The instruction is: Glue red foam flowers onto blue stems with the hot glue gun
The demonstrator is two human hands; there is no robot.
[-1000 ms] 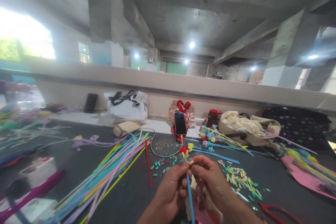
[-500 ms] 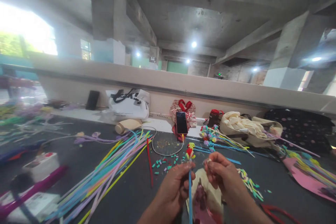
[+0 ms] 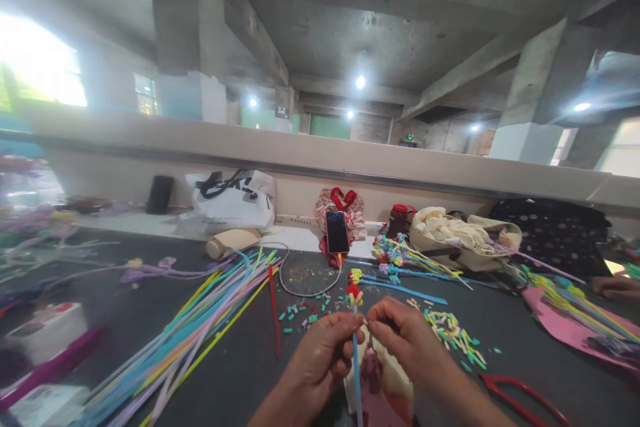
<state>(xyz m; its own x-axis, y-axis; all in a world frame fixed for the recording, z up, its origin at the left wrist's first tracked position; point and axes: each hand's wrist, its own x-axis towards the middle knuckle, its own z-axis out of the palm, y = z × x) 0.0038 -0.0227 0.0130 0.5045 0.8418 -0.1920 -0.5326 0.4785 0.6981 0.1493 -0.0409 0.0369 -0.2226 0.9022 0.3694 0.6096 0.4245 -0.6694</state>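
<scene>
My left hand (image 3: 325, 350) is closed on a blue stem (image 3: 357, 380), which stands roughly upright with a small red and yellow flower head (image 3: 354, 295) at its top. Fingers of my right hand (image 3: 397, 333) are pinched together close beside the left fingertips, just under the flower head; whatever they hold is too small to make out. Beneath both hands lies a cream and pink cloth (image 3: 380, 390). Small cut pieces (image 3: 453, 330) in cream, green and yellow are scattered to the right of my right hand.
Long coloured stems (image 3: 200, 327) spread across the dark table at left. A phone (image 3: 337, 232) leans on a patterned bag behind. Finished flower stems (image 3: 400, 253), red-handled pliers (image 3: 523, 397) and pink sheet (image 3: 565, 327) lie right. Another person's hand (image 3: 614, 287) shows at far right.
My right hand has moved left, closing the gap to my left hand and the flower head. The view has turned slightly right, bringing another person's hand in at the right edge.
</scene>
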